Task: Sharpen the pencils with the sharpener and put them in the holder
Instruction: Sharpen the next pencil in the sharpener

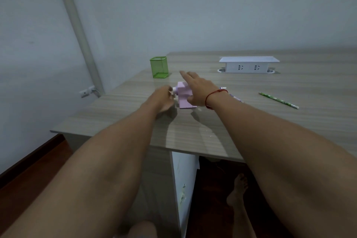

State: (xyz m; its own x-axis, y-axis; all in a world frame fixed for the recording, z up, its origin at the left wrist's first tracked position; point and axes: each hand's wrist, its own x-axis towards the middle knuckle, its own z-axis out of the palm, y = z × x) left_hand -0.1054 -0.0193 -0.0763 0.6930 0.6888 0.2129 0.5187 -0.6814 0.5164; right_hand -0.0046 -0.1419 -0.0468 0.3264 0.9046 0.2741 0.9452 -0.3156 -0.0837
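The right hand (195, 88) is pressing straight-fingered on the boxy pink plastic sharpener (183, 100), probably light and apt to slide. Just left of it, the left hand (164, 95) seems to be pinching the small white crank (174, 89). A stiff, slim green patterned pencil (278, 100) is lying well right of that grip.

No word, number or brand can be read anywhere. The green wooden pencil with white markings (278, 100), lying on the wood-grain bench (251, 125) at 3 o'clock from the pink box-shaped plastic sharpener (182, 93), carries a print too small to make out.
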